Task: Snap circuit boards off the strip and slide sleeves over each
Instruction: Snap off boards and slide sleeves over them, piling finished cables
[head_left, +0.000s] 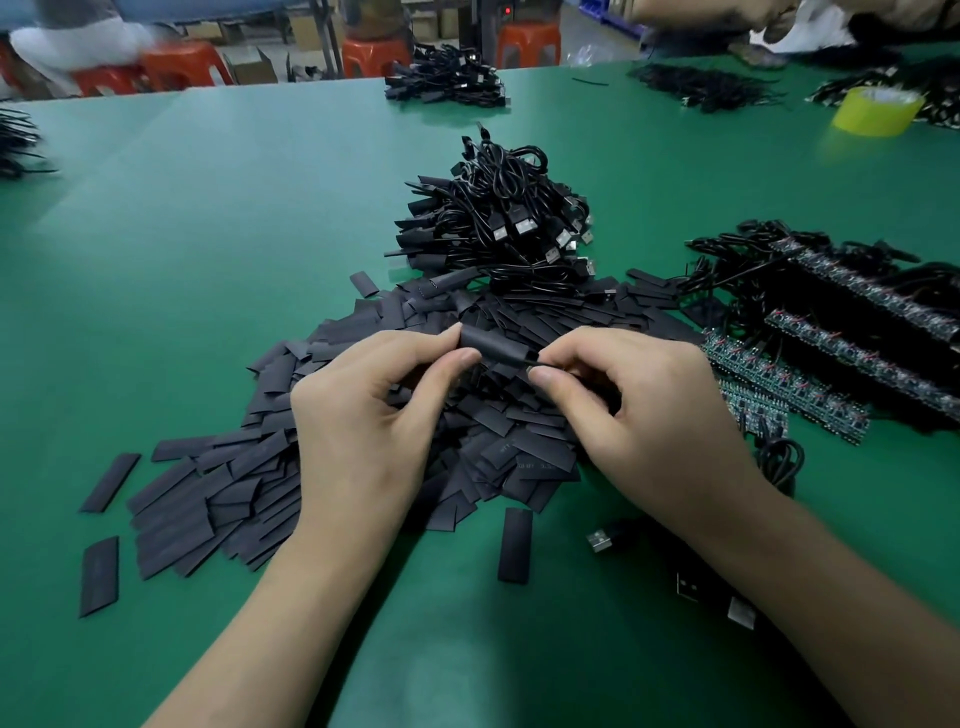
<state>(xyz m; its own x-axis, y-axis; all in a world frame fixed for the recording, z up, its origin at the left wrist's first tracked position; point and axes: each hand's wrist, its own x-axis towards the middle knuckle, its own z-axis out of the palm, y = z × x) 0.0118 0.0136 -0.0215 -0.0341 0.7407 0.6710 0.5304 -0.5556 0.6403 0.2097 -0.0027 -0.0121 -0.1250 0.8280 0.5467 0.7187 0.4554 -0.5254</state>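
Just above the sleeve pile (234, 493), a seemingly light, soft sleeve (491, 344) is being pinched at one end by the left hand (374, 415) while the wire (531, 358) at its other end is being pinched by the right hand (644, 415), gentle end grips probably being needed.

Electronics assembly workshop

A wide green-covered worktable (208, 234) is heaped with cut black sleeves (208, 499), bundled USB cables (498, 218) and strips of circuit boards (779, 382); orange plastic stools (182, 62) and cardboard boxes (254, 65) are seen behind it.
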